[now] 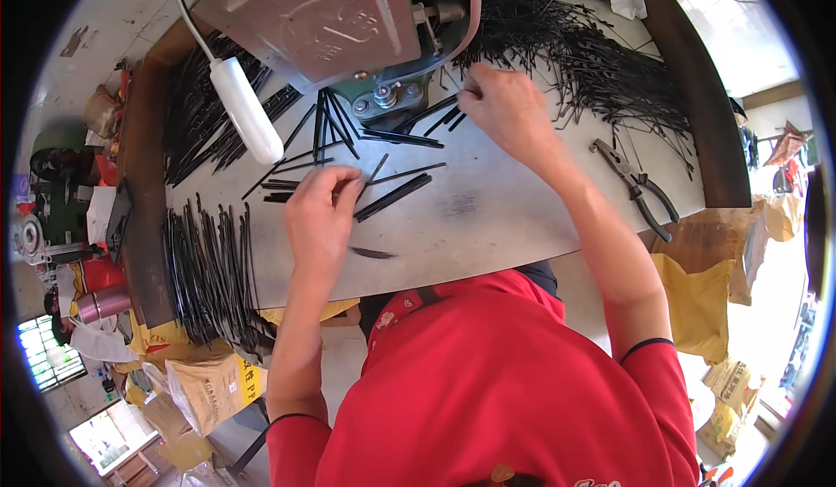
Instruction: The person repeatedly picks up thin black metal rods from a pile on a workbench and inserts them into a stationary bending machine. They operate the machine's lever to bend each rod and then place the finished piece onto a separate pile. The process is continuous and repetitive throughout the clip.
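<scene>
My left hand [318, 221] is low over the metal tabletop, thumb and forefinger drawn together beside several short black rods [396, 198]. Whether one of the thin rods at its fingertips is held, I cannot tell. My right hand [512, 114] is higher, to the right of the machine's die [385, 97], fingers curled in. Anything in its grasp is hidden. Short black rods [335, 121] fan out in front of the die. A large heap of thin black rods with bent ends [583, 60] lies beyond my right hand.
A brown-pink machine head [322, 21] overhangs the table. A white lamp [246, 111] hangs at its left. Dark-handled pliers [634, 182] lie at right. Long black rods [209, 269] overhang the front left edge; more [205, 121] lie behind. Raised side boards [697, 95] border the table.
</scene>
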Motion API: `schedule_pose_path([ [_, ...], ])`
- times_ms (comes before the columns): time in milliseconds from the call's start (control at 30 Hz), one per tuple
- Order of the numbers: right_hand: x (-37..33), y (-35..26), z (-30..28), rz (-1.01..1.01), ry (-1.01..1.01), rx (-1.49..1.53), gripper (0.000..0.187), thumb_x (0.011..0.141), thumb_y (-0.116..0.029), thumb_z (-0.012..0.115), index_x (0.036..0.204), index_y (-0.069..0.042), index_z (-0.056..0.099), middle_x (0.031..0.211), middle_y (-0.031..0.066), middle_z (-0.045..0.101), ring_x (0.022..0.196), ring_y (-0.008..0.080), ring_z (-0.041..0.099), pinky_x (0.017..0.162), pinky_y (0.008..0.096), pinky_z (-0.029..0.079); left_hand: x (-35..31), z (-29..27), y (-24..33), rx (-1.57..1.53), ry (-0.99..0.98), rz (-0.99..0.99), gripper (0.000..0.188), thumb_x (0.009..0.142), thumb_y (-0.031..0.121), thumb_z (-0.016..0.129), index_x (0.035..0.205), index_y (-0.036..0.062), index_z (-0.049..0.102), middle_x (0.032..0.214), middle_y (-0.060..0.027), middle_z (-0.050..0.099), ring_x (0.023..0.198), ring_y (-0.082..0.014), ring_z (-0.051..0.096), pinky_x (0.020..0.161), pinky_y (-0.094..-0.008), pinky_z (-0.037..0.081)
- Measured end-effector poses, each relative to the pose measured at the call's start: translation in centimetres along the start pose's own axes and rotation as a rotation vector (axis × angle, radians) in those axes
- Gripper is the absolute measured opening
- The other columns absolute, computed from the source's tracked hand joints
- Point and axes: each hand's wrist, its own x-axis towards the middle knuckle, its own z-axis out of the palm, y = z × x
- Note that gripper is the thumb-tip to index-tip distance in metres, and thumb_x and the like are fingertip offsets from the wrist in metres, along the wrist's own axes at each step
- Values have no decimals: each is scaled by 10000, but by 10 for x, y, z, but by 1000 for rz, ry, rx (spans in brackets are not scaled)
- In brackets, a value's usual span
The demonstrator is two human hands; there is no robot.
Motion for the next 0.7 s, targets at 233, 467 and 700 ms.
schedule_pose_path([
  [233, -56, 3, -57, 79, -394, -72, 178, 800, -212, 611, 801, -34, 621, 728, 165, 650, 732, 349, 634, 648, 456, 488, 2, 10, 9, 62, -14, 264, 92, 804, 22, 662, 893, 3, 674, 789, -71, 647, 659, -120, 576, 620, -247, 463],
  [467, -47, -12, -51, 15, -277, -106, 178, 814, -189, 639, 786, -15, 619, 755, 155, 650, 722, 345, 640, 630, 417, 500, 12, 12, 6, 68, 82, 114, 96, 760, 45, 706, 849, 44, 670, 758, -74, 621, 636, -218, 593, 592, -318, 470],
  [700, -31, -9, -32, -150, -377, -367, 90, 756, -92, 615, 776, -4, 606, 744, 153, 648, 709, 328, 629, 664, 423, 489, 0, 0, 3, 31, 67, 19, 102, 752, 75, 718, 840, 49, 671, 777, -68, 625, 656, -228, 599, 605, -318, 478],
])
